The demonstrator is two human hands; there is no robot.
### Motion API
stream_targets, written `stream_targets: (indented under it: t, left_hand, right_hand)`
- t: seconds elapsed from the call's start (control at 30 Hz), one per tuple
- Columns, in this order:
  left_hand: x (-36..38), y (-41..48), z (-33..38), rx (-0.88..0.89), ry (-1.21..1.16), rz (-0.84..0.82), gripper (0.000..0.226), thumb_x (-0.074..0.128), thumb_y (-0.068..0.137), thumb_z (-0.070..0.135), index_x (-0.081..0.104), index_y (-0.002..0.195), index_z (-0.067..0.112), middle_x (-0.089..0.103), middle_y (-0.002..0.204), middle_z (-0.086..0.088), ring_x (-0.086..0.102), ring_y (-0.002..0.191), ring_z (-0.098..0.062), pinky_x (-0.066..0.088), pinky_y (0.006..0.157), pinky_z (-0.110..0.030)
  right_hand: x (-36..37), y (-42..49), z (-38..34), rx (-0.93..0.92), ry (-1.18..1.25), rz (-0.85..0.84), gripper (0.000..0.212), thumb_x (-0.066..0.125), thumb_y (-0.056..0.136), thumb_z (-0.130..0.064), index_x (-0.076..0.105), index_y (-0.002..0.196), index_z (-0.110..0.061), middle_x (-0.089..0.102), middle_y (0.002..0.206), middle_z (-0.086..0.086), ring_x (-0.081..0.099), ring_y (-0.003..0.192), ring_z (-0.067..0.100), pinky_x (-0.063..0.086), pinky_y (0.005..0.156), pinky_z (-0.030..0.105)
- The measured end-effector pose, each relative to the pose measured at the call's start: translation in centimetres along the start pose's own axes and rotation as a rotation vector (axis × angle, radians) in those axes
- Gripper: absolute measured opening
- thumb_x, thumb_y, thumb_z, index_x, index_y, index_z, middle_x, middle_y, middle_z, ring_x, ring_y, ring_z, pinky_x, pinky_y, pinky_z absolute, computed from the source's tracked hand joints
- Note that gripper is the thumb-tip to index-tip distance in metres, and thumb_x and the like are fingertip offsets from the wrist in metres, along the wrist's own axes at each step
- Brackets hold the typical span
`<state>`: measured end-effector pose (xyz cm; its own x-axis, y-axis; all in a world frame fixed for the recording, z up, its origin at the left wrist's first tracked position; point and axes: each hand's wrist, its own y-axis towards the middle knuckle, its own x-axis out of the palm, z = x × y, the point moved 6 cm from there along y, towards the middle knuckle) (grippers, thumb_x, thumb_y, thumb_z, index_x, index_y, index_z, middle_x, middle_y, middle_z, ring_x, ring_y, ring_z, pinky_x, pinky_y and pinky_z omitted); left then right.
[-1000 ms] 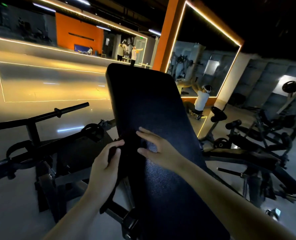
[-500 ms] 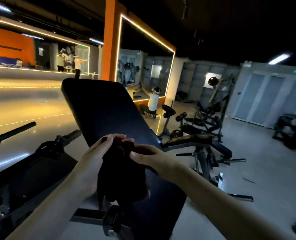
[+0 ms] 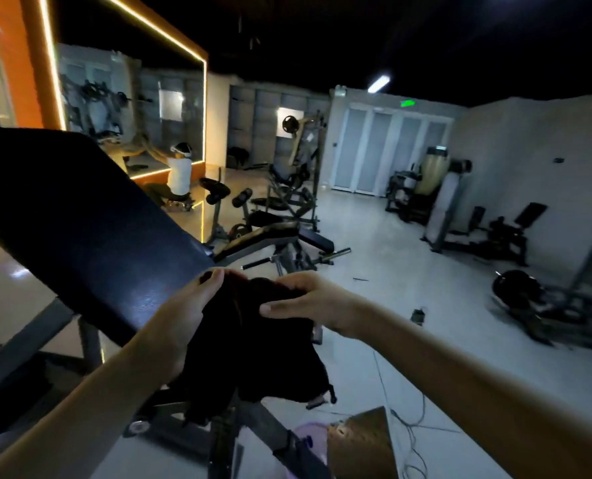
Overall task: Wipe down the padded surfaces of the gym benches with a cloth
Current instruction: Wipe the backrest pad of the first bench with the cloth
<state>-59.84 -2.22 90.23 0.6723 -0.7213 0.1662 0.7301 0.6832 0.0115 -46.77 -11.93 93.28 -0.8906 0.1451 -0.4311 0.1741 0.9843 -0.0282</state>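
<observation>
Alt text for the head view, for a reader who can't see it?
The left hand and right hand grip a dark crumpled cloth beside the black padded bench backrest, which slopes up to the left. Behind stand weight machines and an orange-framed mirror.

Inclined black bench pad (image 3: 90,229), mounted on a metal frame (image 3: 21,344). Pale grey floor (image 3: 374,236) (glossy, catching the lights) bears a second bench (image 3: 273,236), weight machines (image 3: 439,198) and loose cables (image 3: 410,423).
</observation>
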Motion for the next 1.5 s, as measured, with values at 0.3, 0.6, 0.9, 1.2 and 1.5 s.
stream_targets:
  t: [0.3,0.6,0.9,1.2,1.5]
  left_hand:
    - [10.9,1.8,1.0,0.038,0.086,-0.172,0.025,0.04,0.103,0.023,0.063,0.099,0.015,0.069,0.087,-0.006,0.067,0.082,-0.019,0.051,0.071,-0.029]
    - [31.6,3.3,-1.1,0.001,0.149,-0.575,0.018,0.054,0.094,0.019,0.06,0.098,0.003,0.063,0.082,-0.009,0.063,0.072,-0.015,0.049,0.065,-0.029]
    - [55.6,6.3,-4.9,0.04,0.28,-0.788,0.039,0.074,0.08,0.009,0.063,0.116,-0.001,0.069,0.096,-0.015,0.069,0.092,-0.027,0.059,0.076,-0.029]
    - [68.2,12.8,-5.3,-0.036,0.38,-0.937,0.031,0.067,0.078,-0.008,0.063,0.104,0.007,0.072,0.087,-0.007,0.07,0.082,-0.016,0.055,0.068,-0.022]
    - [72.3,26.9,-7.3,0.051,0.638,-0.965,0.032,0.064,0.082,-0.014,0.063,0.109,0.004,0.072,0.102,-0.016,0.069,0.095,-0.026,0.056,0.078,-0.027]
  right_hand:
    - [-9.7,-7.5,0.5,0.003,-0.079,0.226,0.011,0.071,0.086,-0.012,0.073,0.096,-0.016,0.07,0.09,0.006,0.066,0.084,0.021,0.052,0.076,0.03]
    - [-24.5,-20.0,5.7,0.041,-0.144,0.386,0.015,0.067,0.089,-0.011,0.065,0.074,-0.015,0.06,0.056,-0.012,0.055,0.051,0.0,0.04,0.047,0.011]
    - [-42.5,-33.0,14.3,0.111,-0.227,0.49,0.03,0.076,0.081,-0.024,0.067,0.091,0.002,0.056,0.074,0.006,0.054,0.069,0.018,0.037,0.059,0.027]
    - [-55.9,-36.7,19.6,0.167,-0.289,0.425,0.02,0.081,0.073,-0.016,0.064,0.08,-0.008,0.057,0.067,0.0,0.054,0.065,0.015,0.038,0.056,0.022]
    - [-67.5,-31.3,23.9,0.226,-0.395,0.384,0.021,0.078,0.076,-0.004,0.064,0.092,0.001,0.066,0.074,0.002,0.063,0.07,0.017,0.05,0.058,0.019]
